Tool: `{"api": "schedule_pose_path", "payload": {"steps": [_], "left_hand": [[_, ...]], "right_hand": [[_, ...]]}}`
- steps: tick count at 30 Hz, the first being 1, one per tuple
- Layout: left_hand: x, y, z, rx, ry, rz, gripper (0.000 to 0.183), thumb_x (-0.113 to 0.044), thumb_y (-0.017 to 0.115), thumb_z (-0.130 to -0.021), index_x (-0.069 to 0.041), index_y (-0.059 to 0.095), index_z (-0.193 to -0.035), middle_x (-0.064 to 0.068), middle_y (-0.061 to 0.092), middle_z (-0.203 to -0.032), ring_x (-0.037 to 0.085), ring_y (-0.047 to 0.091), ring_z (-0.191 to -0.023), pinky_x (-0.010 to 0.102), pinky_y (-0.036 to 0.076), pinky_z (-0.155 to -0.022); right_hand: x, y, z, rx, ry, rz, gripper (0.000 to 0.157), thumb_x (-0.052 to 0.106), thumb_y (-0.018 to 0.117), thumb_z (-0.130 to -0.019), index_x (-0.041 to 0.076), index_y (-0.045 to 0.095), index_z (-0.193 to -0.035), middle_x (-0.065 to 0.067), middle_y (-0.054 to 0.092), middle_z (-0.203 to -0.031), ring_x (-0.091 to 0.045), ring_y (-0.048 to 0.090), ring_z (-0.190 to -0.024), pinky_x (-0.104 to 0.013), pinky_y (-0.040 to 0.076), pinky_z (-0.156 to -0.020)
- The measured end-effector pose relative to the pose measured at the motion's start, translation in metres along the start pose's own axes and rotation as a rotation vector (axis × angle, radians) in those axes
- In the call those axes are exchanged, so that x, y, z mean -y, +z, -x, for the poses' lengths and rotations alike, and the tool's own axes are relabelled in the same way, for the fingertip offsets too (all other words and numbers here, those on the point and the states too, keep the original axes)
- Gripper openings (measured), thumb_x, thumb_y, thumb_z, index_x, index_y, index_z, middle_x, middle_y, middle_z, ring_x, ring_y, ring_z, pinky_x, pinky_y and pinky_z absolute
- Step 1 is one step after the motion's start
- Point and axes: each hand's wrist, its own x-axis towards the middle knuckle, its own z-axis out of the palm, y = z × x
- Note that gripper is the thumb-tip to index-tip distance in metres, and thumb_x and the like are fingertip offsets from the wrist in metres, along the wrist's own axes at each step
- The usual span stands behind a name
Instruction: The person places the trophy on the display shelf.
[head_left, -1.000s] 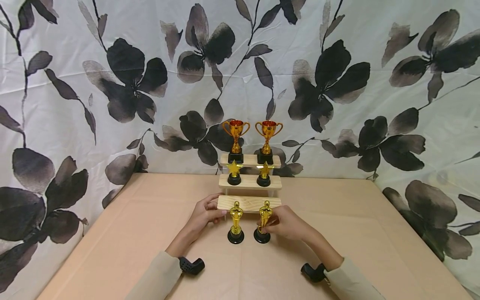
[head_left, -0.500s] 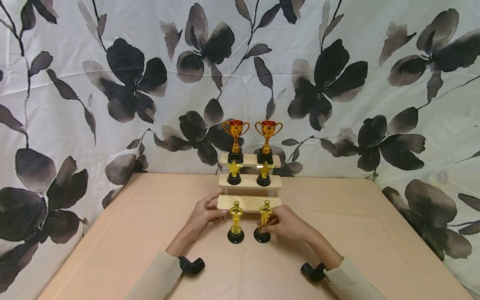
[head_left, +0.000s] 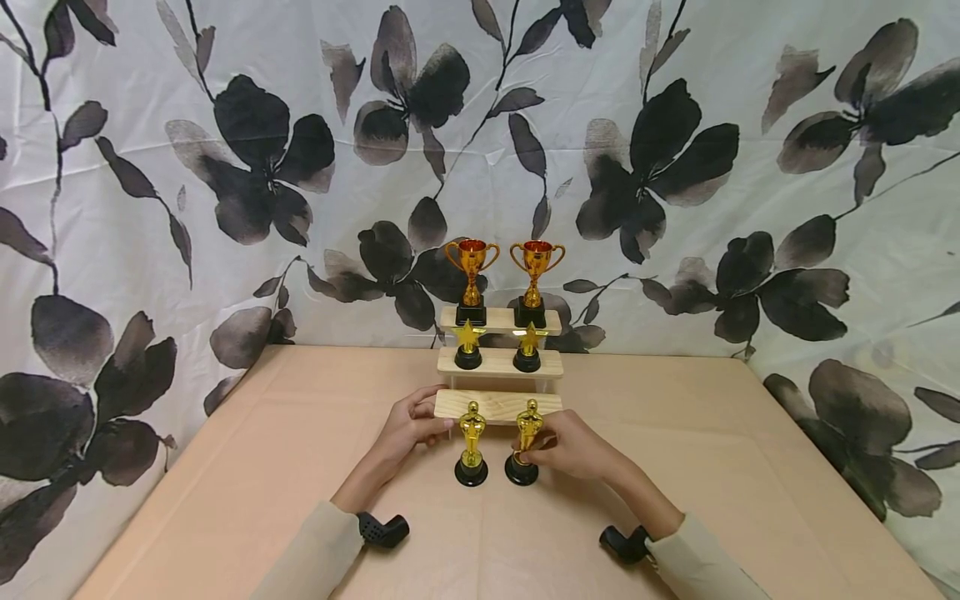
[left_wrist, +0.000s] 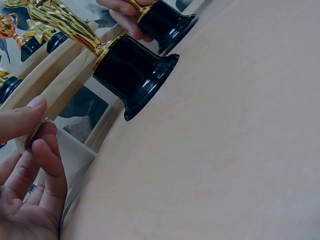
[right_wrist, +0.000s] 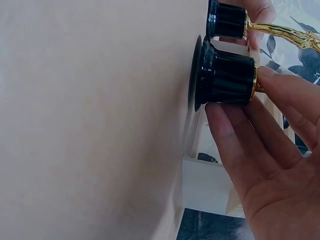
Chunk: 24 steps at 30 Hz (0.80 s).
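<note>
Peach-coloured table covering (head_left: 225, 483) ran wide from its slanting L edge to the person's left hand (head_left: 411, 429). Along the back it ended approx. at a white cloth w/ grey-black flowers (head_left: 532, 125). Left thumb & bent fingers gripped the L end of a lowest pale wooden shelf (head_left: 501, 403), thumb on top, fingers under.

Just R of that hand, in front of the shelf, a glossy gold figure statuette on a round black base (head_left: 472, 433) stood upright, w/ a slim gap btwn it & the next one. That was a matching gold statuette (head_left: 528, 425), in front of the shelf nr its R end: shiny figure, gold ring, flared black base. Person's right hand (head_left: 576, 447) pinched it low, thumb at the ring, fingertips against the base's side; can't tell if the base sat flat.

Behind, the middle shelf (head_left: 498, 364) held two gold stars on round black bases (head_left: 468, 340); the top shelf (head_left: 500, 320) held two orange-gold two-handled cups (head_left: 472, 260). Further R, beyond the right forearm, covering stretched to the R edge, lots of room that side.
</note>
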Motion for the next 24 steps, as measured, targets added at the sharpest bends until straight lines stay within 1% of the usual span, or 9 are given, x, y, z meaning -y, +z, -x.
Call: {"api": "schedule_pose_path", "payload": {"steps": [8, 16, 24], "left_hand": [[0.0012, 0.0000, -0.0005, -0.003, -0.005, -0.003, 0.073, -0.005, 0.078, -0.087, -0.003, 0.045, -0.152, -0.006, 0.064, -0.081, 0.011, 0.053, -0.064, 0.021, 0.047, -0.058], [0.0011, -0.0002, -0.0003, 0.001, -0.005, -0.003, 0.073, -0.007, 0.079, -0.088, -0.004, 0.045, -0.153, -0.004, 0.067, -0.085, 0.012, 0.054, -0.065, 0.022, 0.047, -0.058], [-0.0014, 0.0003, 0.0005, -0.009, -0.002, 0.007, 0.072, -0.007, 0.080, -0.086, -0.008, 0.048, -0.151, -0.003, 0.066, -0.084, 0.013, 0.054, -0.065, 0.022, 0.048, -0.058]], "right_hand": [[0.0035, -0.0005, 0.0016, 0.003, 0.012, -0.014, 0.008, 0.006, 0.080, -0.088, 0.004, 0.077, -0.095, -0.007, 0.080, -0.099, -0.025, 0.076, -0.091, -0.031, 0.061, -0.080], [0.0034, -0.0040, 0.0010, -0.014, -0.007, 0.047, 0.008, 0.010, 0.080, -0.089, 0.010, 0.079, -0.097, -0.001, 0.080, -0.096, -0.016, 0.074, -0.090, -0.028, 0.059, -0.081], [0.0061, -0.0079, 0.0002, -0.025, 0.004, 0.069, 0.009, 0.010, 0.079, -0.090, 0.010, 0.079, -0.098, -0.001, 0.080, -0.095, -0.014, 0.072, -0.089, -0.029, 0.059, -0.081]]}}
